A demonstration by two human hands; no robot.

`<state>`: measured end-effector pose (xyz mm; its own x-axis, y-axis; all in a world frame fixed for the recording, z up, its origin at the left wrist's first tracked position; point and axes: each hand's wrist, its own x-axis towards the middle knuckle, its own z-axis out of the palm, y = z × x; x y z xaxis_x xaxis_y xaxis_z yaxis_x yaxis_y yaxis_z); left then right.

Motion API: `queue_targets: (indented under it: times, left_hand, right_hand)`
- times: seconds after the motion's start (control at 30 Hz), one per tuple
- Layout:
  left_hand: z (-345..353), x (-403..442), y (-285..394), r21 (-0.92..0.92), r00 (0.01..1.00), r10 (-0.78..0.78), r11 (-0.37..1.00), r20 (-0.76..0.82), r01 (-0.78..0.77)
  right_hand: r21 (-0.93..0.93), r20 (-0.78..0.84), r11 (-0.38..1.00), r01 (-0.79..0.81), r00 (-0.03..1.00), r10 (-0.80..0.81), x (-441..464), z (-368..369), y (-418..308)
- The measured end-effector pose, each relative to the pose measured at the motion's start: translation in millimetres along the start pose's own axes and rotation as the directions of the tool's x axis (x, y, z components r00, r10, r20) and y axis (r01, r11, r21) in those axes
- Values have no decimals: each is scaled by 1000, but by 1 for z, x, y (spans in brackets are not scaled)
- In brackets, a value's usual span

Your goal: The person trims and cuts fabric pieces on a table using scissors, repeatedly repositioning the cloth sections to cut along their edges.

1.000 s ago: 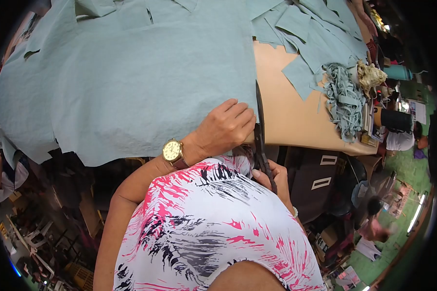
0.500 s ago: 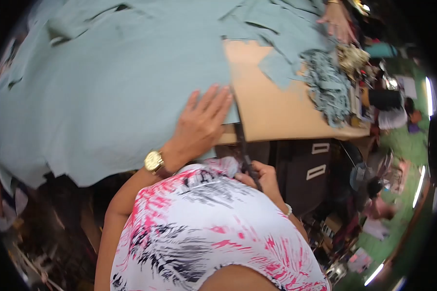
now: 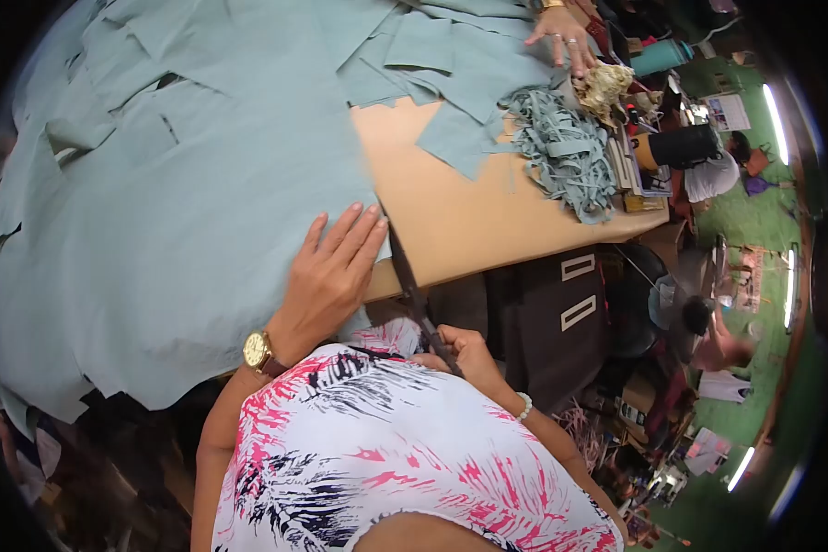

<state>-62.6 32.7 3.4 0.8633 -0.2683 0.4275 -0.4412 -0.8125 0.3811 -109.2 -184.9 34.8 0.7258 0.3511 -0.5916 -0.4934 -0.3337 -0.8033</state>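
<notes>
A large sheet of blue-green material (image 3: 202,212) covers the left part of the table and hangs over its front edge. My left hand (image 3: 329,276), with a gold watch at the wrist, lies flat on it near its right edge, fingers extended. My right hand (image 3: 465,354), in front of the table edge, is closed round the handles of long dark shears (image 3: 414,294). The blades point up and to the left along the sheet's right edge, close to my left fingertips. The handles are partly hidden by my fingers.
Cut pieces (image 3: 460,138) lie at the back of the tan table (image 3: 469,216). A heap of thin strips (image 3: 566,152) is at the right, near a crumpled yellowish bundle (image 3: 603,90). Another person's hand (image 3: 564,35) rests beyond it. A dark drawer unit (image 3: 552,317) stands below the table.
The view has shifted, so the table appears further left and turned. My left hand has gone from curled to flat on the sheet. Another person's hand has come into view at the back right.
</notes>
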Motion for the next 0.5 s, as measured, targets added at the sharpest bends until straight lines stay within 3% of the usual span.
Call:
queue_targets:
  times: [0.1, 0.23, 0.5]
  left_hand:
    - [1, -2, 1, 10, 1000, 8, 1000, 18, -9]
    - [1, -6, 1, 19, 999, 29, 999, 35, -30]
    - [-5, -9, 5, 15, 999, 42, 999, 22, -43]
  right_hand:
    - [108, -11, 991, -85, 996, 86, -5, 3, -15]
    - [107, 60, 994, 28, 998, -34, -1, -4, -2]
    - [133, 65, 990, 54, 996, -63, 11, 0, 3]
